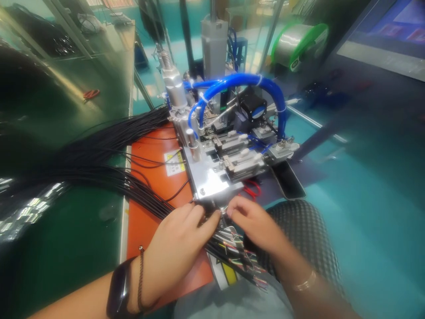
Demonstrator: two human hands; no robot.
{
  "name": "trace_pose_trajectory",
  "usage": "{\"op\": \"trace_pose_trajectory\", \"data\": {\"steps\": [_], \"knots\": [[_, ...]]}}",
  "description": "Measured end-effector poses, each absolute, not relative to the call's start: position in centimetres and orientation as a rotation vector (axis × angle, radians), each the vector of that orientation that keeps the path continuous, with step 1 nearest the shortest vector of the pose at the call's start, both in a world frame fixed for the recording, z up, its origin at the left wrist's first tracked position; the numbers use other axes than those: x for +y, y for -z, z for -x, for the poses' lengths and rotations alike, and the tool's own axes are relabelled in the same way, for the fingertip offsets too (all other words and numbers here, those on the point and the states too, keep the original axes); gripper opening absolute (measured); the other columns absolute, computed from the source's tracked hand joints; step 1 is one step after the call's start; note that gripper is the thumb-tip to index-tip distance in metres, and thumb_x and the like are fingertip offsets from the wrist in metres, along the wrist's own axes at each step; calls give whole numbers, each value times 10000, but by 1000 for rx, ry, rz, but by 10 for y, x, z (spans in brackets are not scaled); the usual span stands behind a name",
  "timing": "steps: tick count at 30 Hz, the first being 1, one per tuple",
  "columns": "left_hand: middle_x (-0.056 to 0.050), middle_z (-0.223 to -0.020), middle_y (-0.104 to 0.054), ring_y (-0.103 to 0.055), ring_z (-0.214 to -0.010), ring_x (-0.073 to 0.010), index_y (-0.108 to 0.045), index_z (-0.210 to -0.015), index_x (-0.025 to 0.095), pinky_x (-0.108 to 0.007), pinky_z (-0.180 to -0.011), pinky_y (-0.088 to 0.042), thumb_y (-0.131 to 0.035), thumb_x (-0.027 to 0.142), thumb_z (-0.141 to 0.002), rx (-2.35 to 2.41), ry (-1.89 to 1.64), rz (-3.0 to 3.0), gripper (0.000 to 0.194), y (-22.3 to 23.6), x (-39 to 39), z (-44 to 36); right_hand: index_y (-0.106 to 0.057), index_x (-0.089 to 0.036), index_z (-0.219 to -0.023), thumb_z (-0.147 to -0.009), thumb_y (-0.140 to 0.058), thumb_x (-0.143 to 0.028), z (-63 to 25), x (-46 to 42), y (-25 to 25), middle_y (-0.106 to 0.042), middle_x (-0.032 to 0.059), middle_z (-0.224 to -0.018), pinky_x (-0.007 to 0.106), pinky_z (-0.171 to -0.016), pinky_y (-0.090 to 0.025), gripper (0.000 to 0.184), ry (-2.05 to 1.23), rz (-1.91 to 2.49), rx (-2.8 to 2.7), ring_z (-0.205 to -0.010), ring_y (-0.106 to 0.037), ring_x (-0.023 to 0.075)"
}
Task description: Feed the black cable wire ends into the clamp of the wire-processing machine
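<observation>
My left hand is closed, palm down, at the front edge of the machine's metal plate. Its thumb and fingers are bent together over a dark spot, and what they hold is hidden. Close beside it, my right hand has its fingertips pinched near a small pale piece at my left thumb, too small to name. A bundle of black cables runs from the left toward my left hand. Below both hands lie several black cables with stripped, coloured wire ends, some over my lap.
The machine stands on an orange board with a warning label. Blue tubing arches over its clamps. A phone-like dark slab sits to the right. Behind are a green-rimmed spool and another black cable bundle.
</observation>
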State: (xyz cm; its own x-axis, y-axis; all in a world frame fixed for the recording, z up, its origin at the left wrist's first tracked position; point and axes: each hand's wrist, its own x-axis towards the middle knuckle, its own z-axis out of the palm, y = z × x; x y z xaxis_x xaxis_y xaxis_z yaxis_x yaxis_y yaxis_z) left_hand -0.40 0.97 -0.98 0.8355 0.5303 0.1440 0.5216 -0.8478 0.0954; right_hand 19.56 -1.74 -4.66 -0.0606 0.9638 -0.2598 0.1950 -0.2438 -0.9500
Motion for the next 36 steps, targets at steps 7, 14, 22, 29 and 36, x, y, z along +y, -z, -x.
{"op": "trace_pose_trajectory", "data": {"steps": [7,14,22,29,36], "knots": [[-67,-849,-513,-481,-741,-204,-508,-1233,160,-342,-607,-475,-412,30,-822,832,-193,-3015,442,11,11,1,-552,-185,-747,-787,-538,-213,-195,-15,53,-524,-30,-677,234,-575,-410,51,-1334,1517,-1246,-636,-502,125],[-60,-823,-478,-465,-711,-195,-474,-1280,193,-333,-592,-469,-346,66,-865,856,-205,-3019,452,14,9,1,-611,-190,-811,-825,-547,-251,-194,-18,47,-580,-9,-742,253,-628,-444,90,-1230,1510,-1240,-697,-541,141],[-55,-839,-472,-480,-710,-208,-437,-1309,228,-357,-604,-482,-415,30,-800,978,-19,-3000,547,9,4,-8,-580,-192,-747,-835,-526,-249,-192,-16,51,-560,-26,-684,245,-605,-431,118,-1238,1573,-1252,-653,-530,136],[-63,-862,-525,-506,-729,-217,-480,-1242,169,-356,-610,-493,-445,3,-775,922,-62,-3006,497,4,6,-5,-639,-202,-961,-866,-527,-238,-194,-15,58,-643,17,-922,294,-780,-481,151,-1236,1446,-1292,-864,-606,162],[-98,-884,-568,-522,-760,-226,-576,-976,100,-363,-632,-506,-447,30,-812,923,-275,-3036,220,9,5,5,-687,-227,-938,-859,-519,-137,-199,-15,46,-636,33,-979,329,-883,-458,206,-944,1446,-1634,-958,-595,178]]}}
